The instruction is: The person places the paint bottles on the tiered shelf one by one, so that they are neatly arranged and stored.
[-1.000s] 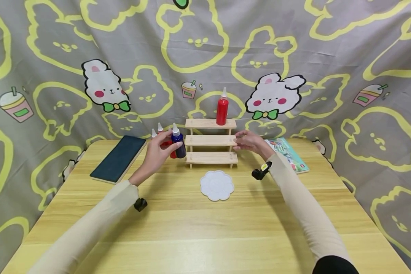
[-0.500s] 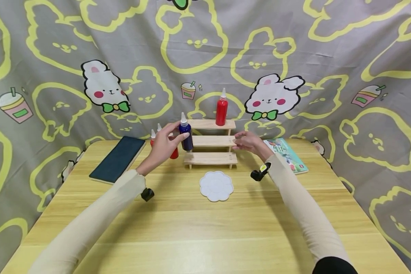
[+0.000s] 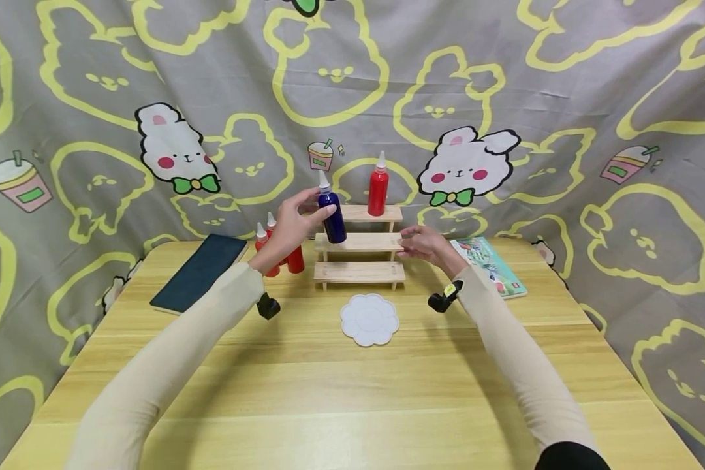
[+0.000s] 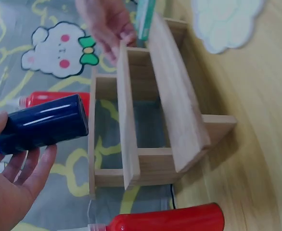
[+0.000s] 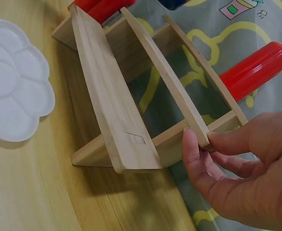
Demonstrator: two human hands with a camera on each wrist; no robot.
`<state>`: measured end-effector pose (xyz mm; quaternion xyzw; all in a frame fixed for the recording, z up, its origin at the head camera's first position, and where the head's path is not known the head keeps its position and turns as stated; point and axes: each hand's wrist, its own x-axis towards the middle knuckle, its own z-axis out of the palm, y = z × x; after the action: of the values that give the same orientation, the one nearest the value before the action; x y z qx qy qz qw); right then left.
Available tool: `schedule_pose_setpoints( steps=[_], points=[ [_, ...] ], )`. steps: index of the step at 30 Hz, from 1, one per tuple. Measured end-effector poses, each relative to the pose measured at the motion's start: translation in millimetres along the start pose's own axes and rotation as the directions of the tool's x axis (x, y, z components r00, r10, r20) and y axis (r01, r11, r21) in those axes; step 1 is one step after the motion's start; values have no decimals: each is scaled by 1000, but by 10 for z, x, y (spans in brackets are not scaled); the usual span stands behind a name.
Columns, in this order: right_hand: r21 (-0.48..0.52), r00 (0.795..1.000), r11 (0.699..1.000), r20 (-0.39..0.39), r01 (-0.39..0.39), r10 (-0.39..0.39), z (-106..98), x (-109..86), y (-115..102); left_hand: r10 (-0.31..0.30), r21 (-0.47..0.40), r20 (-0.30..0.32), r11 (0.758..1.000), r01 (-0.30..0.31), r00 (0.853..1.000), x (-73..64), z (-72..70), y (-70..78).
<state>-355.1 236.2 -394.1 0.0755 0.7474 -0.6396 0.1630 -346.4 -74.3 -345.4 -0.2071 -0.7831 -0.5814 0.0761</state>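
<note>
My left hand (image 3: 292, 225) grips a dark blue squeeze bottle (image 3: 334, 220) with a pointed whitish cap, fingers behind it and thumb in front. The bottle is raised and slightly tilted before the top board's left end, above the middle board of a three-tier wooden rack (image 3: 360, 271). Whether its base touches the middle board I cannot tell. In the left wrist view the blue bottle (image 4: 44, 124) looks apart from the boards. My right hand (image 3: 427, 247) pinches the middle board's right end between thumb and fingers (image 5: 191, 149). A red bottle (image 3: 378, 194) stands upright on the top board.
Red bottles (image 3: 296, 260) stand on the table left of the rack, partly behind my left hand. A white flower-shaped palette (image 3: 369, 320) lies in front. A dark notebook (image 3: 196, 274) lies at left, a colourful book (image 3: 493, 266) at right. A patterned curtain hangs behind.
My left hand has lifted the blue bottle up and to the right, from beside the rack to before its upper left boards. My right hand stays on the middle board.
</note>
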Motion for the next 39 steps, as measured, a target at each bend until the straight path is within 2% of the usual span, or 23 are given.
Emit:
schedule_pose_setpoints(
  steps=[3, 7, 12, 19, 28, 39],
  points=[
    [10, 1000, 1000, 1, 8, -8, 5, -14, -4, -23, -39, -10, 999, 23, 1000, 77, -12, 5],
    [23, 1000, 1000, 7, 18, -18, 7, -35, -10, -35, -27, -30, 999, 34, 999, 169, -14, 7],
    [16, 1000, 1000, 8, 8, -8, 10, -29, -18, -28, -47, -58, 999, 25, 998, 263, -5, 19],
    [8, 1000, 1000, 3, -5, 5, 17, 25, 6, -15, -31, -64, 999, 13, 998, 358, 33, 11],
    [0, 1000, 1000, 2, 1, -1, -8, 8, 3, 12, -4, -60, 1000, -12, 998, 547, 191, 1],
    [27, 1000, 1000, 5, -4, 4, 11, -3, 6, 48, 97, -70, 994, -41, 996, 698, 407, -8]
  ],
)
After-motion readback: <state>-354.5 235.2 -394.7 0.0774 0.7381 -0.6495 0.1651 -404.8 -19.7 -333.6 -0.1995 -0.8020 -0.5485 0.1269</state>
